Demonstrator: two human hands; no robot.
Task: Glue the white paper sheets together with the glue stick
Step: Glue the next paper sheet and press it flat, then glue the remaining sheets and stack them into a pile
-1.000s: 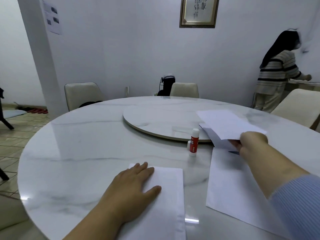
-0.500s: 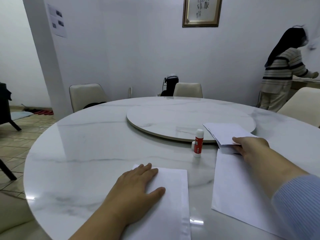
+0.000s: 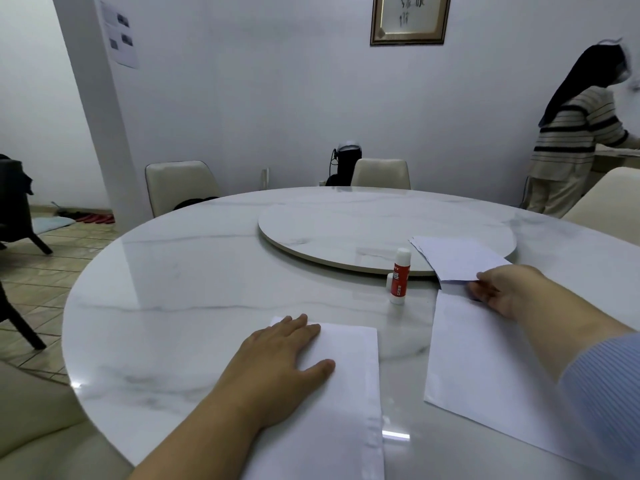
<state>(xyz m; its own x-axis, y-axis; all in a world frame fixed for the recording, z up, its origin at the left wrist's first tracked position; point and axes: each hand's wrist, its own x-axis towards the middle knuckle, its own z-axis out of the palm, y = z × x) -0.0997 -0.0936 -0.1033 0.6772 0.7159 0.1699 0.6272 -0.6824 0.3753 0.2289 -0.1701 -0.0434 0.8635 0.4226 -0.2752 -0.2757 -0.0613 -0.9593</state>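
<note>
My left hand [image 3: 277,362] lies flat, fingers straight, on a white paper sheet [image 3: 346,403] at the table's near edge. My right hand [image 3: 502,289] pinches the near edge of a small stack of white sheets [image 3: 457,258] that rests on the turntable's rim. Under my right forearm lies another white sheet [image 3: 478,368], flat on the table. A red and white glue stick [image 3: 399,276] stands upright between the two near sheets, just in front of the turntable, with neither hand touching it.
The round marble table [image 3: 173,289] carries a marble turntable [image 3: 346,223] at its middle. Cream chairs [image 3: 176,185] stand around it. A person in a striped top [image 3: 575,140] stands at the far right by a counter. A dark chair is at the left.
My right hand has lowered the small stack of sheets from the air onto the turntable's rim. My left hand has stayed flat on its sheet.
</note>
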